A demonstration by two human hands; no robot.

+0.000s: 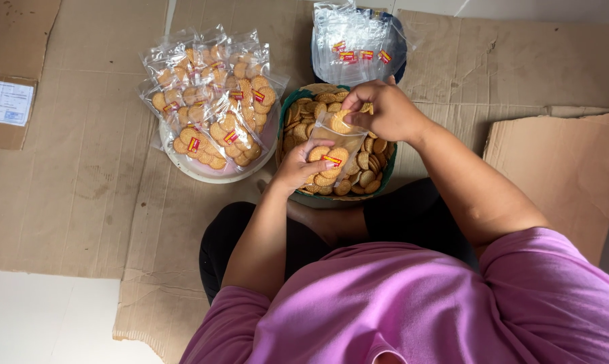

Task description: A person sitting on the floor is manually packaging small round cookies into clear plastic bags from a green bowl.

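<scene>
Both hands [298,168] [385,111] hold a biscuit bag [335,145] over the green basin [385,176].

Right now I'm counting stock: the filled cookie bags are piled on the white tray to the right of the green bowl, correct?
Not quite. The head view shows the filled cookie bags piled on the white tray to the left of the green bowl, not the right.

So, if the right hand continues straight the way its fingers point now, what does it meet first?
The right hand holds a round biscuit at the mouth of the clear bag that the left hand holds. Its fingers point down and left, so they would probably meet the bag's opening first. Depth is unclear.
</scene>
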